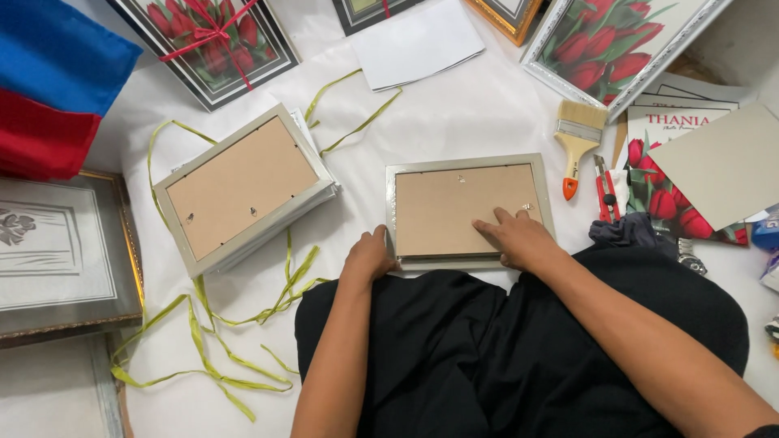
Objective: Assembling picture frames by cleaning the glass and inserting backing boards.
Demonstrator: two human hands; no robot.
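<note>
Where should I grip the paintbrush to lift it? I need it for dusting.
Take the paintbrush by its wooden handle, coming from the near side. It lies flat right of the frame, bristles pointing away, orange handle tip toward the person. The right hand is nearest; the cutter lies close beside it.

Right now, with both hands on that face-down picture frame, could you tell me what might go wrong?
The right hand presses on the frame's backing board; hard pressure could strain whatever lies beneath it. The frame partly overhangs the lap, so it might tip if the left hand lets go. The utility knife and green ribbon lie close enough to catch an arm.
</note>
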